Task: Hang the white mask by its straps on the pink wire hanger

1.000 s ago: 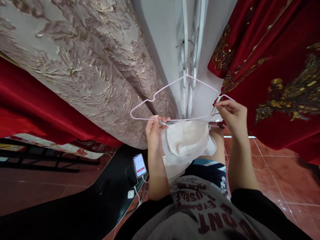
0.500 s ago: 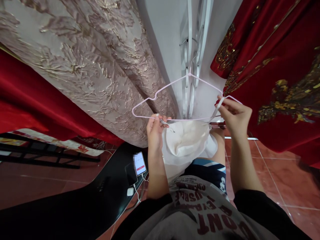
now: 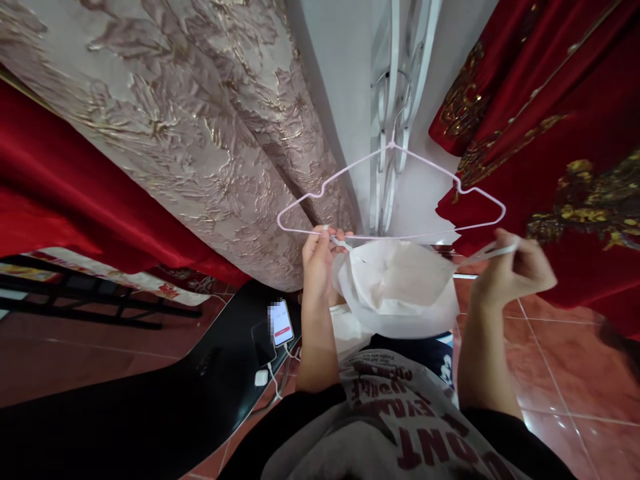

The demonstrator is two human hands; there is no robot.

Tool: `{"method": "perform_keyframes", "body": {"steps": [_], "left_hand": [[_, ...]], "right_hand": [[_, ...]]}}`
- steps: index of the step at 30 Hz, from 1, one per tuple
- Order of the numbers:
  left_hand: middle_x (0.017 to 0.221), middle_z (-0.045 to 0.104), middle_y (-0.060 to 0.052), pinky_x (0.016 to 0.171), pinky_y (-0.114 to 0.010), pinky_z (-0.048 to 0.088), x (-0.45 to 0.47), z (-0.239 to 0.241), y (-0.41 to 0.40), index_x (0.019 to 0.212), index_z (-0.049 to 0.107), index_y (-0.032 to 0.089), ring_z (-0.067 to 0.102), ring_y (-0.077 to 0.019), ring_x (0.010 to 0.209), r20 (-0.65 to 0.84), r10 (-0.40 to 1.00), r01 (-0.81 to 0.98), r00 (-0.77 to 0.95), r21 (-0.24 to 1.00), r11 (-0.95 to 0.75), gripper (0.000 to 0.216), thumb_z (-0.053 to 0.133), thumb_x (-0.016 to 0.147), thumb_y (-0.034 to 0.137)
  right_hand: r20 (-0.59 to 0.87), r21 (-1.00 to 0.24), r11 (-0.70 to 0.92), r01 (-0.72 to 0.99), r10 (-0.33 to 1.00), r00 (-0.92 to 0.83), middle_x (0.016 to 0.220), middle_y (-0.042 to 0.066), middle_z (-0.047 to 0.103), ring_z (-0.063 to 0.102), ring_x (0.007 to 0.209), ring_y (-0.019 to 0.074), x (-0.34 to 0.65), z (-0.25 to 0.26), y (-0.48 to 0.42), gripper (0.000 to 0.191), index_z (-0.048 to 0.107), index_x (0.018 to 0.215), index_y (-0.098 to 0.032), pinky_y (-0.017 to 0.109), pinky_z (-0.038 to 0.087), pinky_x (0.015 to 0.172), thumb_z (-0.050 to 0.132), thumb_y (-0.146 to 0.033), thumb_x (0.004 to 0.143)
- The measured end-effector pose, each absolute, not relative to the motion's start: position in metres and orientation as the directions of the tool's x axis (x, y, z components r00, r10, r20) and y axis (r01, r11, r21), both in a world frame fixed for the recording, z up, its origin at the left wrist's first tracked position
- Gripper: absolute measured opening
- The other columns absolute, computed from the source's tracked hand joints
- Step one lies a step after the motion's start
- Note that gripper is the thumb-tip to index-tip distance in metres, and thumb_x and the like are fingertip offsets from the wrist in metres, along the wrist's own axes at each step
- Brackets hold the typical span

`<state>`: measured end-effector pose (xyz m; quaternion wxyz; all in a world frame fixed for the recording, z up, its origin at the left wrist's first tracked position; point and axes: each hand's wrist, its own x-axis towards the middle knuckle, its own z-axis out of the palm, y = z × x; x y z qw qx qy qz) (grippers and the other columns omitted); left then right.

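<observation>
A pale pink clothes hanger (image 3: 357, 160) hangs by its metal hook in front of me. Below its bottom bar is a white garment (image 3: 405, 267), its opening spread wide and its kind hard to tell. My left hand (image 3: 320, 257) is closed at the left part of the bar, with a white strap (image 3: 343, 241) of the garment pinched in its fingers. Out to the right, apart from the hanger, my right hand (image 3: 515, 270) is closed on another white strap (image 3: 493, 253), pulled taut from the garment's right side. That hand is slightly blurred.
A textured pinkish fabric with gold sheen (image 3: 225, 127) hangs on the left, and red embroidered cloth (image 3: 540, 147) on the right. White metal rails (image 3: 390, 187) run up the wall. Phones, one lit (image 3: 281, 323), lie on a black seat (image 3: 200, 393) with charging cables.
My right hand has moved right and down, away from the hanger's right shoulder, drawing the strap out. The garment's opening has widened. The left hand keeps its place at the bar.
</observation>
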<state>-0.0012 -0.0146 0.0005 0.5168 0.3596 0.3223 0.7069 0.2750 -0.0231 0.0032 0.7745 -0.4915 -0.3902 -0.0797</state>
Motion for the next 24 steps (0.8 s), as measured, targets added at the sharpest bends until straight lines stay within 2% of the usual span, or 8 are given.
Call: {"method": "perform_keyframes", "body": {"steps": [3,5,9,12,16,20,22,24], "left_hand": [[0.082,0.068,-0.002,0.064,-0.022,0.055,0.003,-0.001,-0.017,0.090,0.063,0.021,0.079,-0.0191,0.091,0.145,0.973,-0.527,-0.182,0.821,-0.221,0.039,0.085,0.089,0.053],[0.083,0.068,-0.002,0.065,-0.022,0.056,0.003,0.000,-0.020,0.091,0.063,0.021,0.079,-0.0195,0.093,0.138,0.973,-0.531,-0.185,0.819,-0.217,0.037,0.084,0.091,0.051],[0.085,0.072,-0.004,0.065,-0.023,0.057,-0.002,0.002,-0.023,0.092,0.066,0.021,0.080,-0.0213,0.097,0.170,0.971,-0.502,-0.170,0.833,-0.233,0.033,0.083,0.092,0.048],[0.096,0.080,-0.008,0.066,-0.024,0.058,-0.007,0.000,-0.023,0.096,0.072,0.020,0.080,-0.0235,0.099,0.158,0.974,-0.491,-0.164,0.843,-0.219,0.026,0.083,0.090,0.043],[0.113,0.083,-0.011,0.068,-0.024,0.058,-0.020,-0.011,-0.018,0.100,0.078,0.020,0.080,-0.0225,0.103,0.153,0.889,-0.396,-0.432,0.853,-0.340,0.017,0.079,0.084,0.027],[0.107,0.084,-0.007,0.077,-0.026,0.060,-0.053,-0.021,-0.005,0.094,0.080,0.020,0.079,-0.0205,0.105,0.257,0.642,-0.119,-0.722,0.868,-0.481,0.013,0.075,0.083,0.019],[0.108,0.083,-0.005,0.087,-0.032,0.062,-0.072,-0.018,0.002,0.096,0.081,0.021,0.078,-0.0211,0.108,0.321,0.563,-0.025,-0.761,0.853,-0.521,0.013,0.080,0.083,0.021],[0.113,0.083,-0.004,0.097,-0.039,0.061,-0.084,-0.008,0.007,0.100,0.082,0.023,0.077,-0.0221,0.112,0.389,0.580,0.006,-0.716,0.834,-0.552,0.018,0.087,0.083,0.024]], "right_hand": [[0.551,-0.832,0.414,0.370,0.701,0.454,0.069,-0.001,0.068,0.053,0.057,0.0125,0.244,0.003,-0.032,0.030,0.085,0.094,-0.021,0.030,0.045,0.056,0.085,-0.049,0.081],[0.429,-0.886,0.324,0.332,0.846,0.318,0.064,-0.003,0.063,0.047,0.055,0.0108,0.233,0.006,-0.032,0.036,0.087,0.104,-0.021,0.027,0.038,0.052,0.086,-0.048,0.081],[0.349,-0.916,0.263,0.304,0.896,0.276,0.057,-0.006,0.051,0.039,0.053,0.0084,0.230,0.003,-0.031,0.035,0.087,0.103,-0.021,0.026,0.030,0.051,0.087,-0.048,0.081],[0.333,-0.927,0.260,0.272,0.903,0.271,0.056,-0.007,0.045,0.036,0.052,0.0078,0.231,-0.003,-0.033,0.036,0.086,0.104,-0.021,0.025,0.028,0.050,0.086,-0.051,0.083],[0.345,-0.922,0.277,0.272,0.905,0.248,0.053,-0.008,0.040,0.033,0.050,0.0083,0.230,-0.005,-0.032,0.034,0.084,0.101,-0.021,0.025,0.026,0.049,0.083,-0.052,0.086],[0.351,-0.925,0.294,0.241,0.904,0.245,0.056,-0.007,0.045,0.034,0.051,0.0086,0.235,-0.001,-0.028,0.035,0.080,0.095,-0.021,0.025,0.025,0.050,0.080,-0.055,0.089],[0.361,-0.924,0.310,0.223,0.901,0.241,0.059,-0.005,0.049,0.037,0.052,0.0093,0.238,0.001,-0.027,0.036,0.077,0.092,-0.022,0.025,0.026,0.050,0.079,-0.057,0.090],[0.359,-0.927,0.315,0.205,0.904,0.234,0.059,-0.005,0.049,0.038,0.052,0.0096,0.240,0.003,-0.028,0.037,0.075,0.091,-0.022,0.025,0.026,0.049,0.078,-0.059,0.091]]}}
